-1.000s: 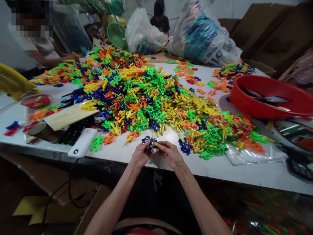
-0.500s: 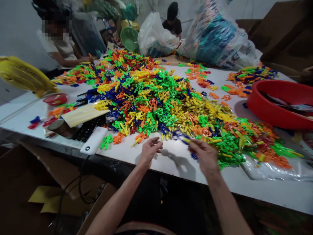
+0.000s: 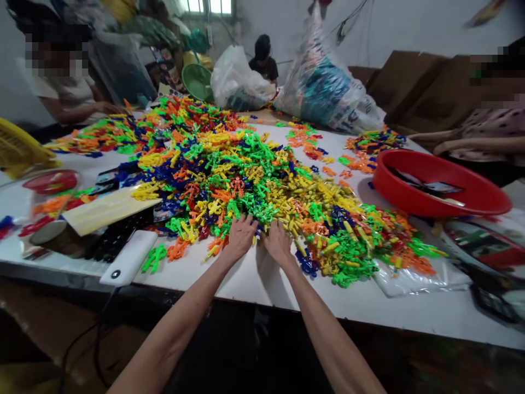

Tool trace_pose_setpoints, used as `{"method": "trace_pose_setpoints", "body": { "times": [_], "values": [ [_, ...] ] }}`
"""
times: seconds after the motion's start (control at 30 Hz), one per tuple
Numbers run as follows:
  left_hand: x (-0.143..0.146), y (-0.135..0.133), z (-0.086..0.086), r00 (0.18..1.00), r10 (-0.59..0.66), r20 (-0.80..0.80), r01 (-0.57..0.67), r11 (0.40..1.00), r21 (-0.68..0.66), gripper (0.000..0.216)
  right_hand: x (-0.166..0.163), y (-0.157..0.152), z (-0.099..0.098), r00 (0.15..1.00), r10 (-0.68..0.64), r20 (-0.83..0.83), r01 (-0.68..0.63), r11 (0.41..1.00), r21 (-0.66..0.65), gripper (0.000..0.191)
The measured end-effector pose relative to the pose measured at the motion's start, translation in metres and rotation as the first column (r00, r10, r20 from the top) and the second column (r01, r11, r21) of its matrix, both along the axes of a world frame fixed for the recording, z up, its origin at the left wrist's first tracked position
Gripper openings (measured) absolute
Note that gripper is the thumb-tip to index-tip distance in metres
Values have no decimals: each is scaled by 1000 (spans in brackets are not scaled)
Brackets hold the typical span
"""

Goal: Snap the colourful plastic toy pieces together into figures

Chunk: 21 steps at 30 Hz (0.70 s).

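Note:
A heap of small plastic toy figures (image 3: pixel 213 169) in green, orange, blue, yellow and red spreads over the white table (image 3: pixel 241 284). Both my hands reach to its front edge, side by side. My left hand (image 3: pixel 241 238) lies palm down with its fingers apart, touching green and yellow figures. My right hand (image 3: pixel 278 241) bends downward just beside it, fingers spread against the figures; the fingertips of both are partly hidden in the heap. A dark blue figure (image 3: pixel 307 262) lies to the right of my right hand, next to many yellow tube-like pieces (image 3: pixel 324 194).
At left are a white power bank (image 3: pixel 129 257) with a cable, a tin can (image 3: pixel 59 238) and a pale yellow board (image 3: pixel 110 208). A red basin (image 3: pixel 443 202) and clear plastic bags (image 3: pixel 426 282) lie at right. Co-workers sit around the table; large filled bags (image 3: pixel 328 93) stand behind.
My right hand has moved left and forward to the heap, and the blue figure it held no longer shows in it. My left hand has reached forward too. The view has turned right.

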State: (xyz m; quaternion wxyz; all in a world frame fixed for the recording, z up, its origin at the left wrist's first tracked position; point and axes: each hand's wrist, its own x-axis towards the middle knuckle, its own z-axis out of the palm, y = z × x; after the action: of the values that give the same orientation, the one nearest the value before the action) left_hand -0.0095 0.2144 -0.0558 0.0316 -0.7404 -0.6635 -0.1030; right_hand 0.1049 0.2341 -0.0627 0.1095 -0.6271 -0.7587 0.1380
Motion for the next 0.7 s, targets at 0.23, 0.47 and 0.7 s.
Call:
{"method": "trace_pose_setpoints", "body": {
  "times": [0.23, 0.47, 0.7],
  "values": [
    [-14, 12, 2, 982, -80, 171, 51, 984, 172, 19, 20, 24, 18, 997, 33, 67, -21, 983, -181, 24],
    [-4, -11, 16, 625, 172, 762, -315, 948, 44, 22, 33, 17, 15, 997, 81, 12, -80, 993, -88, 30],
    [17, -66, 2, -281, 474, 835, -49, 861, -505, 34, 48, 7, 4, 998, 20, -66, -28, 992, -123, 18]
  ]
}}
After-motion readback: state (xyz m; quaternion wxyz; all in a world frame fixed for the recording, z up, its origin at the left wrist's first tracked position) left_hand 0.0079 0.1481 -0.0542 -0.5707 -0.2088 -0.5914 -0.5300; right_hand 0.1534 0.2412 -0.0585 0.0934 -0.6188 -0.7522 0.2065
